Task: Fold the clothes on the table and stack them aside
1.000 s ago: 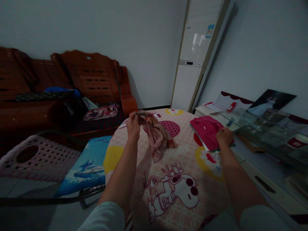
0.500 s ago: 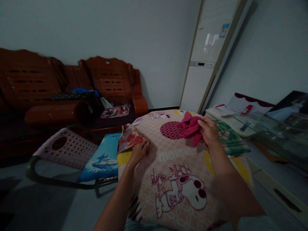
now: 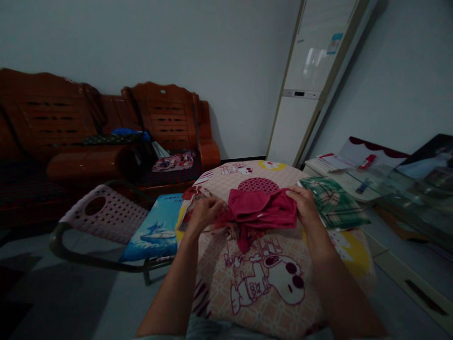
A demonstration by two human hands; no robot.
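Note:
A magenta cloth garment stretches, bunched and partly folded, over the middle of the round table. Its right end is pinched in my right hand. To the left, my left hand has its fingers closed on a crumpled floral cloth with red and tan patterns. The two cloths meet or overlap between my hands; whether they are joined, I cannot tell. Beneath them spreads a pinkish tablecloth printed with cartoon dogs.
A green checked packet lies at the table's right edge. On the left stands a woven chair with a blue cushion. Behind are a wooden sofa and a tall white air conditioner. A glass-topped cabinet is at right.
The magenta garment has come left and nearer, spreading out wide between my hands. The floral cloth has become more crumpled under my left hand.

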